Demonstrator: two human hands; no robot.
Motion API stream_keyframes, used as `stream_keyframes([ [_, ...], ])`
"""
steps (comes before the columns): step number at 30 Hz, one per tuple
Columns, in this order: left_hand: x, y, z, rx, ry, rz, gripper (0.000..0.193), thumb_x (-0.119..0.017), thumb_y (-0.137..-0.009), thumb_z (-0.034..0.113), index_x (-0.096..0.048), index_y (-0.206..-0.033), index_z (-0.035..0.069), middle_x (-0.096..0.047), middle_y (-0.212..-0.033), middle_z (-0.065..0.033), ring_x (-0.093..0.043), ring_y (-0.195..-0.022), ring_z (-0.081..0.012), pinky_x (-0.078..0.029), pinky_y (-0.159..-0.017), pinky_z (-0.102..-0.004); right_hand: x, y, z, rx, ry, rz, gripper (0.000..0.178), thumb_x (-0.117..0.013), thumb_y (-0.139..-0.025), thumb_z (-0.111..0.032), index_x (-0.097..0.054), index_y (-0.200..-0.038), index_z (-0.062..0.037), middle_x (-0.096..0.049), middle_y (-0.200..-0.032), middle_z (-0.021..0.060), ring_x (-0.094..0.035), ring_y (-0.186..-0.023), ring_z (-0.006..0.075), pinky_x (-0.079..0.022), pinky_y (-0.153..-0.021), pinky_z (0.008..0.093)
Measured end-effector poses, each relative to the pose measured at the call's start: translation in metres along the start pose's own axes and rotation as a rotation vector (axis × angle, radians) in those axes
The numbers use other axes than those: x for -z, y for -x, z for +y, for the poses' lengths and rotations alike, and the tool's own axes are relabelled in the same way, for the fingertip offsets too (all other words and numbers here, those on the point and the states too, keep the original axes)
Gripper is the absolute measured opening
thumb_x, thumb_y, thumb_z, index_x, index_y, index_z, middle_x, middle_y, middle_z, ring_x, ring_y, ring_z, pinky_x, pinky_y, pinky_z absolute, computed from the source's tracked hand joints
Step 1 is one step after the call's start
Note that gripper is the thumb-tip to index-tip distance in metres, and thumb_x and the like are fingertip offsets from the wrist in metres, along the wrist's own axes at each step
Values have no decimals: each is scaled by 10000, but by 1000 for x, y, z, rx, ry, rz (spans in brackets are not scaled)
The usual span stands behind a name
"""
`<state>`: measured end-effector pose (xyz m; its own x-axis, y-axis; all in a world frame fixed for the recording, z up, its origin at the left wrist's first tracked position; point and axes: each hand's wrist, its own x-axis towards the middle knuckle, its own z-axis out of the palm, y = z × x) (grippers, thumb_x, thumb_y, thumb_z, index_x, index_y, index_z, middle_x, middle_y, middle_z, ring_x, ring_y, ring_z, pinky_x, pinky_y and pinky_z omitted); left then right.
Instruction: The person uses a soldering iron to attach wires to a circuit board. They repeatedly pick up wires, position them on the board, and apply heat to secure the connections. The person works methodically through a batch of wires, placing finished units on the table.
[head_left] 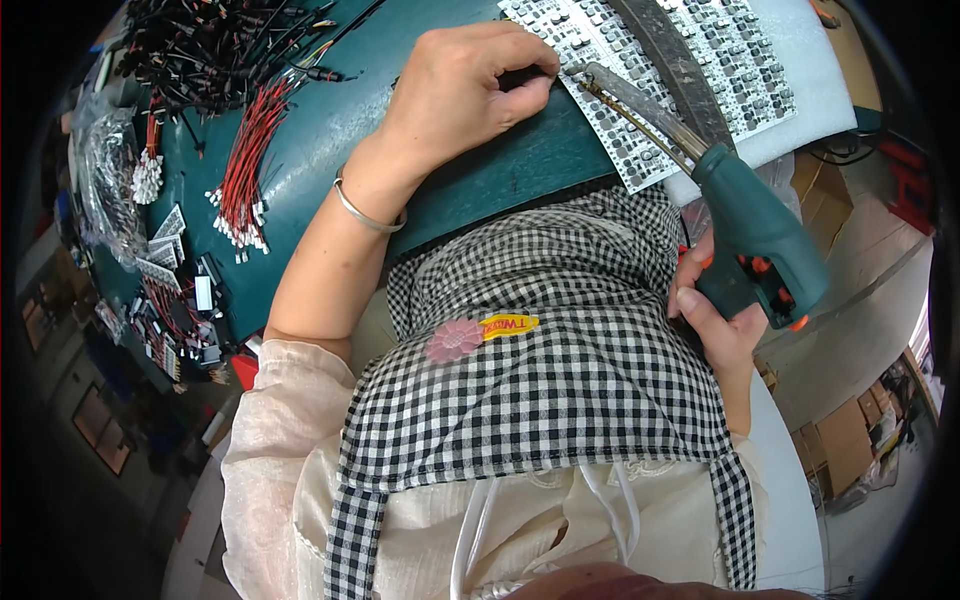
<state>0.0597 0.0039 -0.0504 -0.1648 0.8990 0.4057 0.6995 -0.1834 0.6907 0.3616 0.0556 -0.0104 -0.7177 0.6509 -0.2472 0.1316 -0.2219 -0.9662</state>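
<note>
My left hand [470,90] is closed in a pinch at the near left edge of a white circuit board panel [620,140], thumb against forefinger. What lies between those fingertips is too small or hidden to make out. My right hand [715,325] is wrapped round the handle of a dark green soldering gun [755,215] with orange parts. The gun points up and to the left, its tip close beside my left fingertips at the panel. Rows of small components cover the panel, and a dark worn metal bar [690,75] lies across it.
White foam [820,70] lies under the panel on the green table [480,190]. To the left are red and black wires with white connectors [250,160], a heap of black cables [210,50], clear plastic bags [110,180] and small boards [165,250]. Cardboard boxes [850,440] stand right.
</note>
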Motion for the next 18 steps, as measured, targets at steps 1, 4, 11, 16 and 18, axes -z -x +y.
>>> stream_keyframes([
  [1, -1, 0, -1, -2, -3, 1, 125, -685, -684, 68, -677, -809, 68, -655, -741, -64, -635, -647, -213, -505, -580, -288, 0, -1, 1, -1, 13, -8, 404, -622, -740, 69, -507, -1127, 74, -585, -772, 79, -550, -692, 135, -452, -658, 266],
  [4, -1, 0, -1, -7, -11, 8, 125, -684, -684, 72, -679, -809, 70, -657, -744, -66, -636, -650, -216, -506, -584, -293, -2, -2, -1, -20, 46, -21, 384, -621, -745, 66, -515, -1114, 76, -588, -773, 76, -552, -692, 134, -455, -655, 272],
  [11, -2, 2, -1, 0, -20, 2, 134, -688, -683, 80, -681, -817, 77, -655, -743, -67, -636, -656, -223, -509, -590, -301, -10, -5, -7, 16, 174, -10, 294, -626, -750, 84, -567, -1036, 53, -600, -777, 58, -556, -685, 135, -458, -651, 274],
  [16, 0, 2, -3, -11, -39, -14, 146, -693, -679, 84, -682, -825, 80, -651, -742, -67, -633, -656, -228, -508, -592, -303, -6, -3, -5, 18, 275, -54, 307, -642, -740, 92, -573, -1035, 45, -605, -783, 56, -568, -697, 141, -467, -658, 276],
  [18, 0, 2, -2, -13, -54, -24, 148, -695, -678, 83, -682, -825, 81, -650, -743, -67, -632, -654, -229, -507, -592, -304, -4, -1, 0, 37, 270, -30, 338, -631, -743, 68, -534, -1066, 58, -582, -740, 65, -560, -654, 142, -461, -621, 266],
])
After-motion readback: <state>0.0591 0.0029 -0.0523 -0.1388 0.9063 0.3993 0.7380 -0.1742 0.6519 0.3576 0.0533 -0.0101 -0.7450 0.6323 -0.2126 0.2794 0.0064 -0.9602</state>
